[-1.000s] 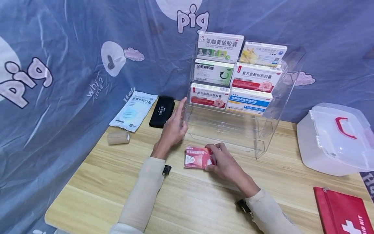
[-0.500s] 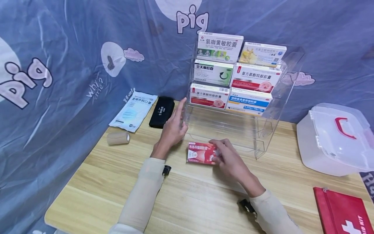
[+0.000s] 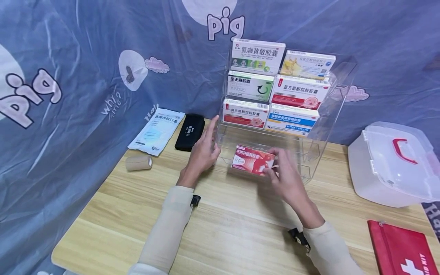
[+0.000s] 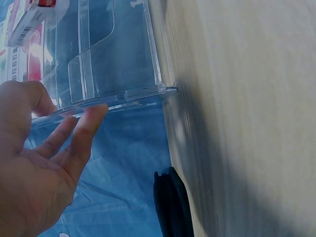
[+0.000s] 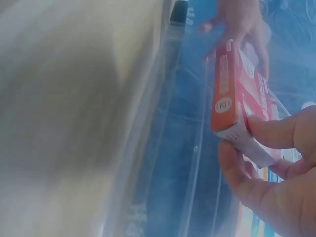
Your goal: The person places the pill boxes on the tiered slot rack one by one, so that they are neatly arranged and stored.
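My right hand [image 3: 288, 175] pinches a red and pink medicine box [image 3: 252, 160] by its right end. The box is held off the table before the lowest tier of a clear acrylic display rack [image 3: 223, 133]. In the right wrist view, thumb and fingers grip one end of the medicine box [image 5: 224, 94]. My left hand [image 3: 203, 149] is at the rack's left side. The left wrist view has its thumb on one face of the clear side panel and its fingers [image 4: 91, 121] on the other. Several medicine boxes, among them a blue and white one [image 3: 292, 120], fill the upper tiers.
Left of the rack lie a black pouch [image 3: 190, 132], a mask packet [image 3: 156, 131] and a tan bandage roll [image 3: 138, 162]. On the right are a translucent lidded case [image 3: 388, 164] with a red handle and a red first-aid pouch [image 3: 400, 248]. A patterned blue cloth hangs behind.
My right hand has lifted the red medicine box from the table and carried it up and right toward the rack's lowest tier. My left hand has stayed at the rack's side.
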Motion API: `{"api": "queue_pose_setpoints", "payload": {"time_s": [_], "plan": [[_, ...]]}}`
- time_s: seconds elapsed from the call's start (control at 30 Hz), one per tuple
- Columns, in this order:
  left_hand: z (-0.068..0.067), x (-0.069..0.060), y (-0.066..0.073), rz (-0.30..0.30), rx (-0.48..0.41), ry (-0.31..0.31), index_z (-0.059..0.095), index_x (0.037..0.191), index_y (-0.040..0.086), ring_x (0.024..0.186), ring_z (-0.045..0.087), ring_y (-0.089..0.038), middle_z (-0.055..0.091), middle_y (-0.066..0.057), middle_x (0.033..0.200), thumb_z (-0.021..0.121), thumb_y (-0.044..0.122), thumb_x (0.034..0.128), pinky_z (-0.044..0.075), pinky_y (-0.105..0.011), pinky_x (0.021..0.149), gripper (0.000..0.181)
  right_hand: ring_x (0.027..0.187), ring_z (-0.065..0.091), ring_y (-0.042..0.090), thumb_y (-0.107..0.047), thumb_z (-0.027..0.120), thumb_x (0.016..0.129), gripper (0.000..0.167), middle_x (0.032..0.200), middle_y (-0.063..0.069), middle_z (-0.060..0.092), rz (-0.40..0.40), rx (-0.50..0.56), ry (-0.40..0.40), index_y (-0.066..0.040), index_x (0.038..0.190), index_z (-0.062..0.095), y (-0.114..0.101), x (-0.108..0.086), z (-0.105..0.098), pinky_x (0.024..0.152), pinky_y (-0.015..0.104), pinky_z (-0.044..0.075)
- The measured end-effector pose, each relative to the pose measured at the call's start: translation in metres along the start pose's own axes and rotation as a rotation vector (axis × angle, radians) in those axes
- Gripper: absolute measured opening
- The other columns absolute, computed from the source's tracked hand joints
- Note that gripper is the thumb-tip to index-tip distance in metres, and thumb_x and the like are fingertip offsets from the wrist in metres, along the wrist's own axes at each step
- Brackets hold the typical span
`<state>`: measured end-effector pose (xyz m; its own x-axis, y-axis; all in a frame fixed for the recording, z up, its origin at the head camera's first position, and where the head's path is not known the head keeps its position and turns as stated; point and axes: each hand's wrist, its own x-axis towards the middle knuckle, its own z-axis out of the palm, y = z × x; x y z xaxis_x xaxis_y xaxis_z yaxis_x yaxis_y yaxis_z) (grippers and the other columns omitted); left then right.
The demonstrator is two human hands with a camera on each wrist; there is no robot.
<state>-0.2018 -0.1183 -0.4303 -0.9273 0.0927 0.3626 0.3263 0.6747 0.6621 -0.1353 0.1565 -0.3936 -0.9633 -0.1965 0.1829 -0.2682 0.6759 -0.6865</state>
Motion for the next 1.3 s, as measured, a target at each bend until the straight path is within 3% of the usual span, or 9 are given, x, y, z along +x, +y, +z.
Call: {"api": "queue_pose_setpoints", "payload": {"time_s": [0.2, 0.43, 0.57, 0.67, 0.8, 0.87, 0.97, 1.17, 1.3], "plan": [[0.0, 0.0, 0.0, -0.001, 0.0, -0.001, 0.015, 0.173, 0.035, 0.12, 0.07, -0.036, 0.054, -0.013, 0.159, 0.063, -0.005, 0.0936, 0.061, -0.054, 0.084, 0.101, 0.109, 0.067, 0.041, 0.01, 0.073, 0.094, 0.051, 0.13, 0.025, 0.048, -0.062, -0.016, 0.221, 0.001, 0.141, 0.055, -0.003, 0.009, -0.016, 0.093, 0.052, 0.061], [0.0, 0.0, -0.002, 0.004, -0.001, 0.001, 0.015, 0.173, 0.035, 0.122, 0.071, -0.036, 0.055, -0.013, 0.159, 0.063, -0.005, 0.0934, 0.061, -0.053, 0.086, 0.101, 0.117, 0.06, 0.04, 0.01, 0.068, 0.097, 0.045, 0.125, 0.029, 0.051, -0.143, -0.083, 0.455, 0.0, 0.14, 0.061, 0.006, 0.022, -0.026, 0.099, 0.038, 0.054], [-0.001, 0.0, -0.002, 0.007, -0.001, 0.005, 0.015, 0.173, 0.035, 0.122, 0.071, -0.036, 0.055, -0.013, 0.159, 0.062, -0.005, 0.0932, 0.061, -0.054, 0.086, 0.1, 0.122, 0.057, 0.044, 0.014, 0.066, 0.095, 0.044, 0.127, 0.03, 0.052, -0.15, -0.099, 0.472, -0.002, 0.137, 0.063, 0.015, 0.029, -0.02, 0.1, 0.059, 0.055], [-0.001, 0.0, -0.001, 0.011, 0.004, 0.008, 0.016, 0.173, 0.034, 0.12, 0.071, -0.036, 0.055, -0.014, 0.159, 0.062, -0.005, 0.093, 0.061, -0.054, 0.085, 0.1, 0.12, 0.059, 0.044, 0.015, 0.065, 0.095, 0.045, 0.128, 0.029, 0.053, -0.159, -0.106, 0.458, -0.004, 0.136, 0.065, 0.022, 0.035, -0.012, 0.097, 0.058, 0.056], [0.0, 0.0, -0.001, 0.013, 0.018, 0.013, 0.016, 0.173, 0.033, 0.112, 0.072, -0.036, 0.056, -0.014, 0.159, 0.063, -0.005, 0.0917, 0.06, -0.053, 0.078, 0.101, 0.112, 0.067, 0.038, 0.016, 0.063, 0.095, 0.046, 0.123, 0.026, 0.055, -0.175, -0.085, 0.444, -0.005, 0.135, 0.069, 0.028, 0.042, -0.003, 0.09, 0.035, 0.06], [0.0, 0.0, -0.001, 0.011, 0.026, 0.015, 0.016, 0.173, 0.033, 0.108, 0.072, -0.036, 0.056, -0.014, 0.159, 0.063, -0.005, 0.0911, 0.06, -0.052, 0.076, 0.102, 0.11, 0.069, 0.037, 0.016, 0.063, 0.095, 0.047, 0.123, 0.025, 0.056, -0.177, -0.069, 0.433, -0.007, 0.135, 0.07, 0.028, 0.047, 0.002, 0.088, 0.019, 0.056], [0.0, 0.0, -0.001, 0.004, 0.027, 0.012, 0.015, 0.173, 0.034, 0.107, 0.071, -0.035, 0.055, -0.013, 0.159, 0.063, -0.005, 0.0913, 0.059, -0.051, 0.077, 0.102, 0.109, 0.069, 0.037, 0.016, 0.062, 0.095, 0.048, 0.124, 0.024, 0.057, -0.179, -0.064, 0.418, -0.008, 0.136, 0.071, 0.027, 0.051, 0.009, 0.085, 0.012, 0.045], [0.001, 0.0, -0.001, 0.002, 0.022, 0.008, 0.015, 0.173, 0.034, 0.105, 0.07, -0.034, 0.056, -0.014, 0.157, 0.063, -0.005, 0.092, 0.059, -0.051, 0.076, 0.101, 0.105, 0.071, 0.036, 0.013, 0.068, 0.095, 0.044, 0.121, 0.024, 0.062, -0.205, -0.047, 0.415, -0.004, 0.136, 0.071, 0.019, 0.058, 0.022, 0.085, 0.039, 0.06], [0.001, 0.0, -0.002, 0.005, 0.026, 0.01, 0.016, 0.173, 0.034, 0.101, 0.069, -0.033, 0.057, -0.014, 0.155, 0.063, -0.004, 0.0919, 0.057, -0.049, 0.073, 0.101, 0.108, 0.069, 0.039, 0.005, 0.072, 0.097, 0.035, 0.12, 0.026, 0.063, -0.201, -0.006, 0.402, 0.003, 0.131, 0.065, 0.013, 0.062, 0.03, 0.089, 0.046, 0.061]]}}
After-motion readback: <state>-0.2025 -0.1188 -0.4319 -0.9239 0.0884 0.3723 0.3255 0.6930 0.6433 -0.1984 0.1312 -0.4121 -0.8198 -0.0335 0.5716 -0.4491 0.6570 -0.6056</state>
